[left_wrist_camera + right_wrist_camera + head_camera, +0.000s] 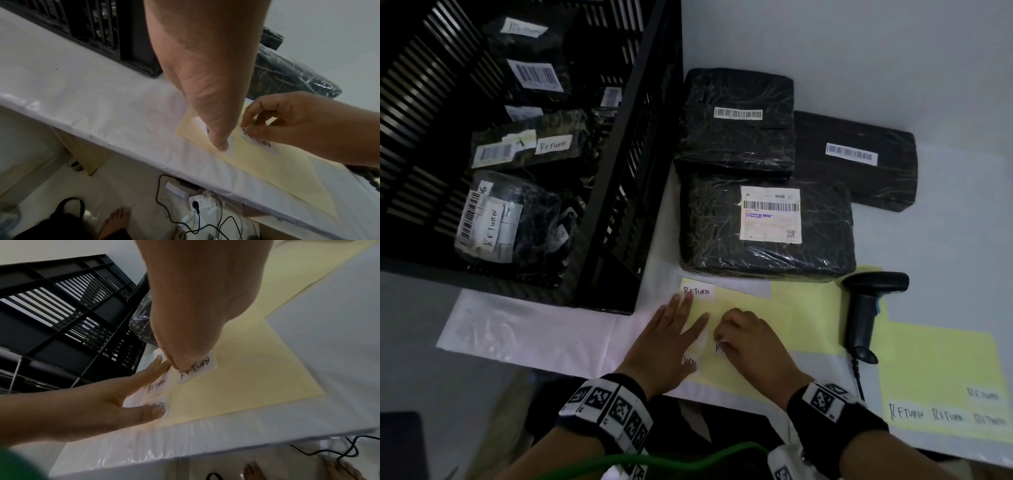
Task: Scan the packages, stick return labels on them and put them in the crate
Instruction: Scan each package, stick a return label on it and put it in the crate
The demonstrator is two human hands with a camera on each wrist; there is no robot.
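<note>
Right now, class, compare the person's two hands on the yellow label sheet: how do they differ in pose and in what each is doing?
The left hand lies flat with fingers spread, pressing the yellow sheet down; the right hand is curled. The left hand's thumb rests on one RETURN label without gripping; the right hand's fingertips pinch the corner of another RETURN label, seemingly peeling it. Both wear marker-patterned wristbands and work at the sheet's near-left corner.

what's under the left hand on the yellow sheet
Left hand presses flat on the yellow sheet, covering RETURN labels. Parts of three show around the fingers; anything more under the palm is hidden.
</note>
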